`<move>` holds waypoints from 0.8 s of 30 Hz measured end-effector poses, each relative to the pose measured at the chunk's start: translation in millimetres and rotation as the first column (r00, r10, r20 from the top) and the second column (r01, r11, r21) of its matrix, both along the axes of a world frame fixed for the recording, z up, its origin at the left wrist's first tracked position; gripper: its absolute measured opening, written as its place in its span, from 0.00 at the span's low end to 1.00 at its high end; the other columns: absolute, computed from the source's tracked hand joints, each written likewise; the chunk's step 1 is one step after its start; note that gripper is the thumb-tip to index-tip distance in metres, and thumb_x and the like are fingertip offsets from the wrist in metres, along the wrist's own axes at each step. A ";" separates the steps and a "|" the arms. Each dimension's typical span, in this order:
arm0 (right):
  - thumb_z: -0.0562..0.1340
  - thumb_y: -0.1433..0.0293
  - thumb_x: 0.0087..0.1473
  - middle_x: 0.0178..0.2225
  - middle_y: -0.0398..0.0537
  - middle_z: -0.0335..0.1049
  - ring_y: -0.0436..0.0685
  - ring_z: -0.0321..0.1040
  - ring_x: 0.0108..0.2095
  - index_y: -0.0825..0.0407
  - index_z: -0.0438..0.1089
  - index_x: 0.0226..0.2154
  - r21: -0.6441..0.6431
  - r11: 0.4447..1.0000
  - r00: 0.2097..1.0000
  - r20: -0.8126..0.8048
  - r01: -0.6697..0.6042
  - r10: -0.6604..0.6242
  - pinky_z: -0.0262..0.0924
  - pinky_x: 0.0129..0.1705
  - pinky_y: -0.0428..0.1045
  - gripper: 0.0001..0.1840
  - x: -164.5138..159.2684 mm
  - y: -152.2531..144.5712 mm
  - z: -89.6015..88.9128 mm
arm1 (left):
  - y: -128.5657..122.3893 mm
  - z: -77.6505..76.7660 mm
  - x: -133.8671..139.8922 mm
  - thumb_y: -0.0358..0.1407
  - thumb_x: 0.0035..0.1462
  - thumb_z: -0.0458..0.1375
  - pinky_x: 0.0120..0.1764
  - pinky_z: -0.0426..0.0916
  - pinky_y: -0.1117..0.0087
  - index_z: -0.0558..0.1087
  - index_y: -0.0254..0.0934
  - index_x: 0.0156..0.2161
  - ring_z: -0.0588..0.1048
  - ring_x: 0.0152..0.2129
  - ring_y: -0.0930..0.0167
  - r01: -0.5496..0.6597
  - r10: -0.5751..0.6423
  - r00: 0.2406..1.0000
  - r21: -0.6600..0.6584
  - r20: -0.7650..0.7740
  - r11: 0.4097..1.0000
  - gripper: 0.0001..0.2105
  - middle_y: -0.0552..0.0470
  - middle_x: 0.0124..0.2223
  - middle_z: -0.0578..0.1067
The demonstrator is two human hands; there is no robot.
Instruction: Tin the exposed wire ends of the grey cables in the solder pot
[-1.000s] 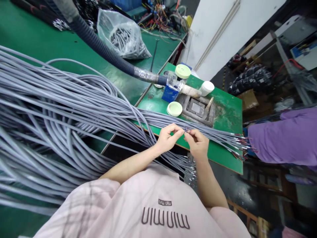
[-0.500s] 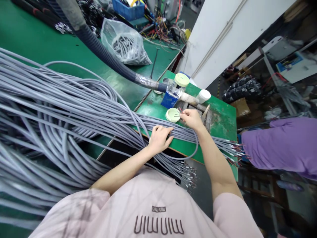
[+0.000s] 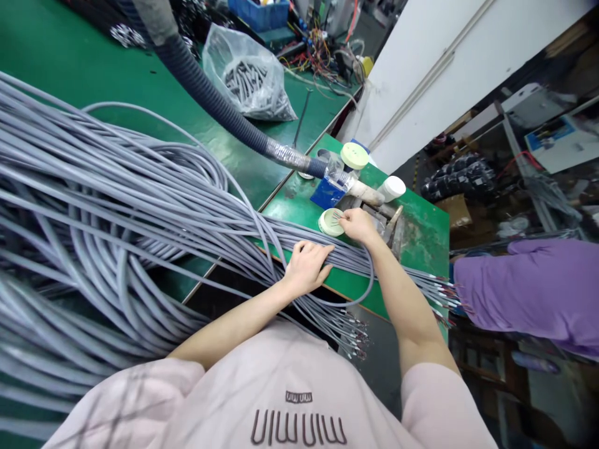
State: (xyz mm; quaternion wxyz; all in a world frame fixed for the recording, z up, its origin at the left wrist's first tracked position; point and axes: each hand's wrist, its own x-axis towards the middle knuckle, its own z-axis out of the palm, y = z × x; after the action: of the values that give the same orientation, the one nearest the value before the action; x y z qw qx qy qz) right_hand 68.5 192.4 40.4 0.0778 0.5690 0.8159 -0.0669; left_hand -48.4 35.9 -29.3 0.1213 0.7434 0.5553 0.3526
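My right hand [image 3: 358, 224] pinches the stripped end of a grey cable [image 3: 373, 274], which loops down and back toward the bundle below. Thin dark wires poke from my fingertips into the mouth of a small pale-green tub [image 3: 331, 222]. My left hand [image 3: 307, 268] lies on the bundle of grey cables [image 3: 349, 254], its thumb apart from the fingers. Past my right forearm, the bundle's stripped ends [image 3: 447, 290] show white and reddish wires. More cable ends [image 3: 355, 333] hang at the table's front edge.
A ribbed hose [image 3: 224, 109] runs to a nozzle beside a blue box [image 3: 327, 192]. A lidded tub [image 3: 354, 156], a white tub [image 3: 392, 188] and a bag of grey pieces [image 3: 253, 81] stand behind. A person in purple [image 3: 524, 287] is at right.
The wires in my right hand have moved down, with their tips now inside the small tub. My left hand stays on the bundle. The whole view has shifted slightly.
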 end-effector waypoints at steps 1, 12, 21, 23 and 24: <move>0.55 0.67 0.51 0.32 0.51 0.76 0.58 0.71 0.36 0.52 0.75 0.29 -0.001 1.000 1.000 0.010 0.000 0.000 0.55 0.33 0.47 0.13 -0.3 0.6 -0.5 | 0.0 -0.2 0.0 0.38 0.59 0.52 0.51 0.54 0.58 0.64 0.36 0.54 0.69 0.44 0.63 0.002 -0.002 1.000 -0.004 0.001 1.000 0.18 0.47 0.44 0.75; 0.57 0.67 0.47 0.24 0.47 0.71 0.54 0.65 0.28 0.54 0.72 0.22 0.029 1.000 0.993 -0.115 0.010 -0.007 0.50 0.28 0.46 0.11 12.5 4.9 8.8 | 1.3 4.3 0.0 0.38 0.57 0.55 0.49 0.54 0.59 0.63 0.36 0.54 0.69 0.43 0.63 -0.015 0.015 1.000 -0.056 0.005 0.998 0.20 0.47 0.43 0.75; 0.58 0.64 0.42 0.13 0.38 0.53 0.48 0.52 0.19 0.53 0.61 0.13 0.040 0.950 0.873 -0.407 0.311 -0.269 0.45 0.24 0.45 0.14 103.7 26.0 11.3 | 12.1 12.6 2.8 0.40 0.55 0.57 0.45 0.53 0.57 0.62 0.37 0.56 0.68 0.42 0.62 -0.044 0.037 0.998 -0.149 -0.048 0.988 0.24 0.47 0.43 0.75; 0.58 0.65 0.41 0.13 0.38 0.53 0.48 0.53 0.20 0.53 0.60 0.12 0.050 0.934 0.867 -0.392 0.355 -0.309 0.46 0.24 0.45 0.14 113.0 30.7 4.3 | 12.8 11.8 3.3 0.40 0.55 0.57 0.45 0.53 0.57 0.62 0.37 0.55 0.68 0.43 0.61 -0.049 0.041 0.998 -0.145 -0.055 0.988 0.23 0.46 0.43 0.75; 0.58 0.65 0.41 0.13 0.39 0.53 0.49 0.54 0.20 0.53 0.60 0.12 0.053 0.928 0.866 -0.383 0.368 -0.321 0.46 0.24 0.45 0.14 115.4 32.8 1.0 | 12.7 11.5 3.5 0.40 0.56 0.56 0.45 0.53 0.57 0.62 0.37 0.55 0.68 0.43 0.61 -0.050 0.042 0.997 -0.141 -0.058 0.989 0.22 0.46 0.43 0.75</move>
State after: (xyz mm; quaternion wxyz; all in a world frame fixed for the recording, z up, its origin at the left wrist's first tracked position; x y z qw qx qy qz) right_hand 183.9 225.2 41.4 -0.1254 0.6865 0.7036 -0.1340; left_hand -44.9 48.6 -17.8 0.1508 0.7291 0.5991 0.2944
